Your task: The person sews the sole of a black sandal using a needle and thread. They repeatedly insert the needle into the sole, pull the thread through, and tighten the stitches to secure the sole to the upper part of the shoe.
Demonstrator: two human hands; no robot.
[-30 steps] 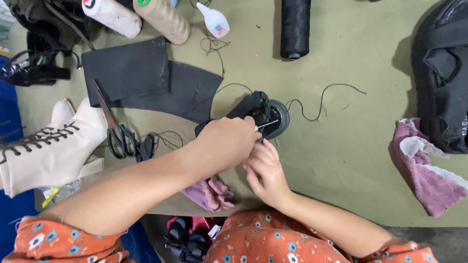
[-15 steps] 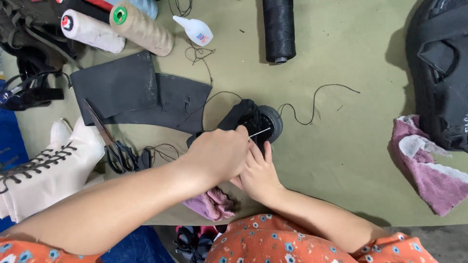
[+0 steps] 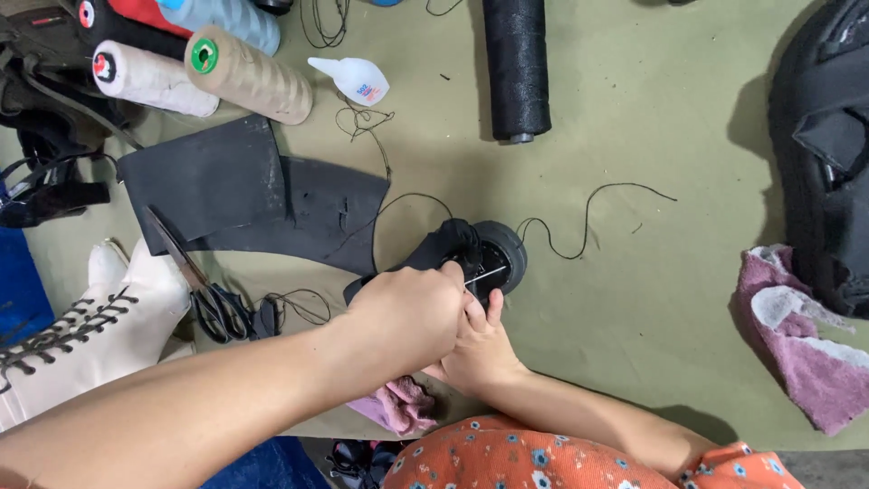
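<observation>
Far left: white lace-up boot (image 3: 86, 340) lies on its side at the table edge, w/ black-handled scissors (image 3: 204, 294) just beside it, blades pointing up-left onto black rubber sheets (image 3: 258, 204). Above them, thread cones (image 3: 195, 63) lie side by side, and a small white glue bottle (image 3: 351, 80) sits just right of them, nozzle pointing left. Centre: black shoe (image 3: 471, 258) lies on the olive table cover (image 3: 634, 118), near the front edge; long axis runs lower-left to upper-right, rounded end toward the right, the other end under the hands. Left hand (image 3: 412, 312) is closed in a loose fist over the shoe's near part, fingertips pinching a thin needle (image 3: 486, 274) that points right, roughly level. Right hand (image 3: 478, 349) sits just below, touching the left one, fingers curled up against the shoe's underside, thumb up near the needle; can't tell exactly what it grips. Black thread (image 3: 588, 213) trails from the shoe to the right in a loose curve. Top centre-right: black thread spool (image 3: 516, 68) lies upright in view. Pink rag (image 3: 398, 403) lies under the wrists; another pink towel (image 3: 797, 340) far right, beside a black bag (image 3: 828, 136).
</observation>
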